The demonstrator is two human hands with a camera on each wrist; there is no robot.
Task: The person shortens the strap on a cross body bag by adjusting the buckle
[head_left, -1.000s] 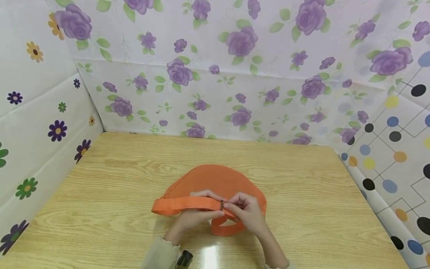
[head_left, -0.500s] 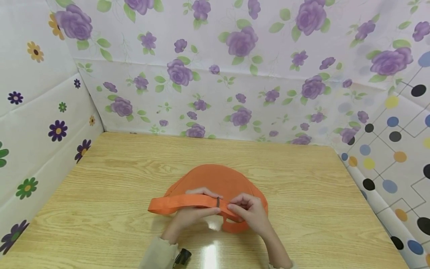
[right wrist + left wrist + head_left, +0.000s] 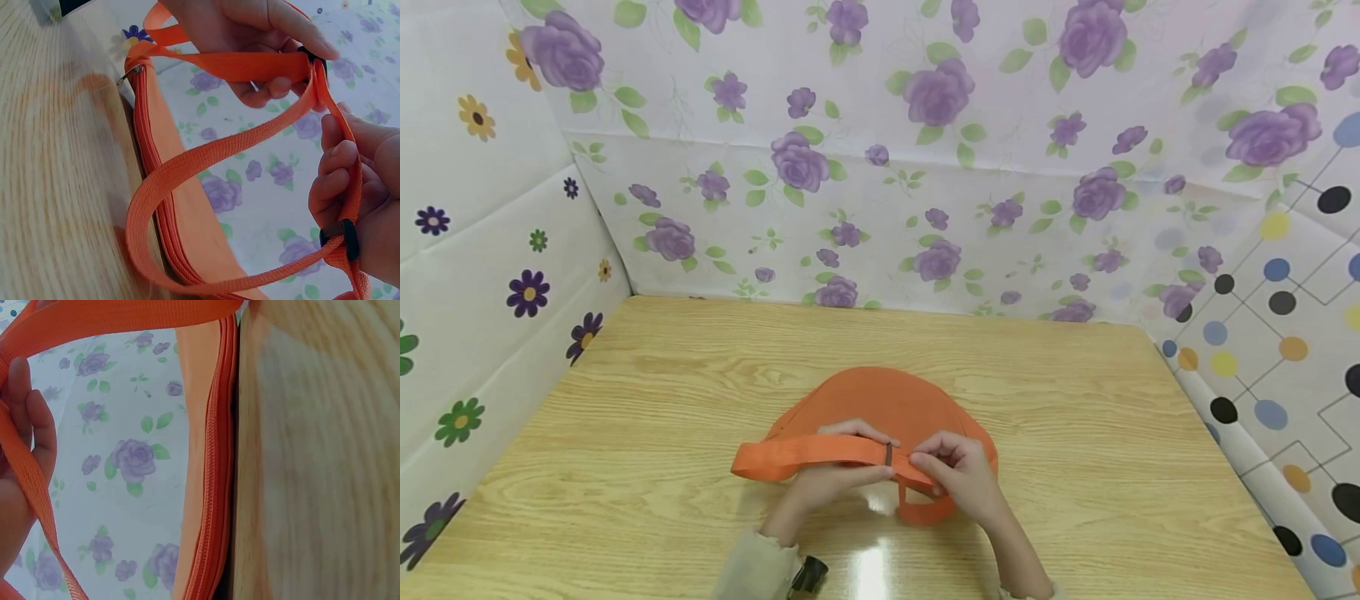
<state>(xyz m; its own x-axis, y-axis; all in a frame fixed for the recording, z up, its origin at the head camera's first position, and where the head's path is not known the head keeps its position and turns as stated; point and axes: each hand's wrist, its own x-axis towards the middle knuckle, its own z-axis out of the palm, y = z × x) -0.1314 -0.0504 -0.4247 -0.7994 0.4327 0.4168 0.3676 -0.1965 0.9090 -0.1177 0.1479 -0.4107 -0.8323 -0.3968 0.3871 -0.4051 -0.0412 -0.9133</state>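
An orange bag (image 3: 880, 400) lies on the table, its zip (image 3: 145, 125) along the side towards the hands. Above it, an orange webbing strap (image 3: 805, 452) is lifted, threaded through a dark strap slider (image 3: 889, 454). My left hand (image 3: 831, 483) holds the strap at this slider, thumb on the near side and fingers on the far side. Just right of it, my right hand (image 3: 964, 477) pinches the strap between thumb and curled fingers. A slack strap loop (image 3: 147, 206) hangs below, running to a second black slider (image 3: 339, 239) beside the right palm.
The wooden table (image 3: 662, 383) surrounds the bag. Flowered sheeting (image 3: 880, 208) closes off the back, and patterned sheets stand at left and right. A small black device (image 3: 810, 575) sits at the left sleeve.
The slider and left hand have shifted slightly left. My right fingertips, earlier right at the slider, are now a little apart from it. The hanging loop has moved right and become narrower.
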